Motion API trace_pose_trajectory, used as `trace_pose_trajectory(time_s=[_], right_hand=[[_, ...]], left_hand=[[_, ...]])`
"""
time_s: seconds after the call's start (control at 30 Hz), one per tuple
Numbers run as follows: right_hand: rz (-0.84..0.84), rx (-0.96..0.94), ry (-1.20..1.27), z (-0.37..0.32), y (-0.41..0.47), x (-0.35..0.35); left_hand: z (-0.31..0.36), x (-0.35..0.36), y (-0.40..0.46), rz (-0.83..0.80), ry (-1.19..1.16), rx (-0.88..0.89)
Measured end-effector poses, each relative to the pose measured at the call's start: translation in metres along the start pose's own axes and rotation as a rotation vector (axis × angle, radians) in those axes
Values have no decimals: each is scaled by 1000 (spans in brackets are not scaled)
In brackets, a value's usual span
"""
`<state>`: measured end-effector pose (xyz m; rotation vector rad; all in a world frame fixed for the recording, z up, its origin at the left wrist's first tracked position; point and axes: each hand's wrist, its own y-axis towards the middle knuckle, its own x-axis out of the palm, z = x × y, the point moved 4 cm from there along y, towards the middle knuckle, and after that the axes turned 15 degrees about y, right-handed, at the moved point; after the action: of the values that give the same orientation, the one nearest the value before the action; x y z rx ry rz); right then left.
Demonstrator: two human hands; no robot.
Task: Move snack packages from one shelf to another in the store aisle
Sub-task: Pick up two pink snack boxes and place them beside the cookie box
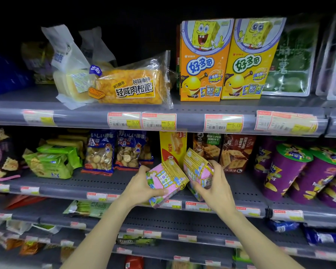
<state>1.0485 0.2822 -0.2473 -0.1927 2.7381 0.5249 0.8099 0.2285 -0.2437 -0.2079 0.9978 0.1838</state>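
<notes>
Two pink house-shaped snack boxes with gold roofs sit at the front of the middle shelf (246,193). My left hand (142,186) grips the left pink box (166,181), which tilts over the shelf's front edge. My right hand (214,186) holds the right pink box (197,169), also tilted, just in front of a yellow box (173,146) and brown cracker boxes (235,152).
The upper shelf (85,117) carries bread packs (132,86), two orange and yellow cartoon boxes (227,61) and green trays. On the middle shelf lie green packets (50,162), blue cookie bags (113,152) and purple cups (299,171). Lower shelves hold more packets.
</notes>
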Motion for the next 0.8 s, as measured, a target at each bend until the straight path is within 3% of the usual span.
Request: trace_pose_trajectory(time_s=[0.43,0.63,0.8], right_hand=[[-44,17,196,-10,-13,-5],[-90,29,329,-18,-14,-11],[-314,138,530,-32,-13,1]], left_hand=[[-13,4,-24,-148,-201,-50],[-29,-14,-51,-18,-390,-83],[-43,-40,-82,82,-436,-114]])
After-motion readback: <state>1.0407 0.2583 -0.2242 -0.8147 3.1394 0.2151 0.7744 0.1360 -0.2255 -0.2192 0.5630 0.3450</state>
